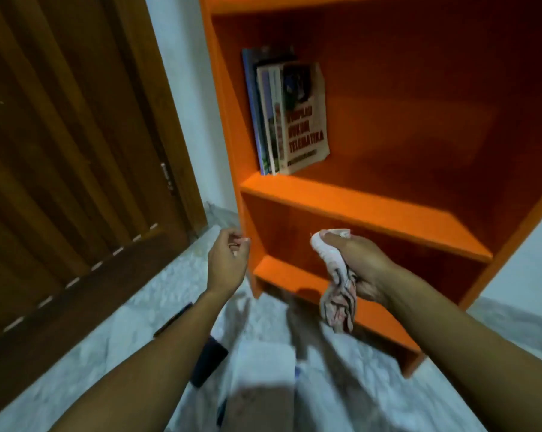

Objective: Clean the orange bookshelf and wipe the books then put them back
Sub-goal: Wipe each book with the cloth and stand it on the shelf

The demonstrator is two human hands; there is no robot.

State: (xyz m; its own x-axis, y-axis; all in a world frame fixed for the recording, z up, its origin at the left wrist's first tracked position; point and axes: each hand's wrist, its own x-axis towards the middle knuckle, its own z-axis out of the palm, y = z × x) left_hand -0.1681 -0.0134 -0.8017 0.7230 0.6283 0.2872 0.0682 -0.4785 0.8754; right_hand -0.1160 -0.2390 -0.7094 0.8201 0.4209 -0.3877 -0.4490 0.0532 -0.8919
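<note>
The left hand (pixel 227 260) hangs loosely curled and holding nothing beside the orange bookshelf (pixel 366 210), where a few books (pixel 286 120) stand upright at the left of the middle shelf. The right hand (pixel 357 263) is fisted around a cloth (pixel 338 285). Wiping seems part-way; next likely means lifting another blurred book (pixel 260 369) from the floor.

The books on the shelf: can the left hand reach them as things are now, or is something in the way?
Probably yes. The left hand is empty, low by the bookshelf's left edge. The books stand upright above it at the open front, with nothing before them. The right hand holds the cloth, off to the side.
</note>
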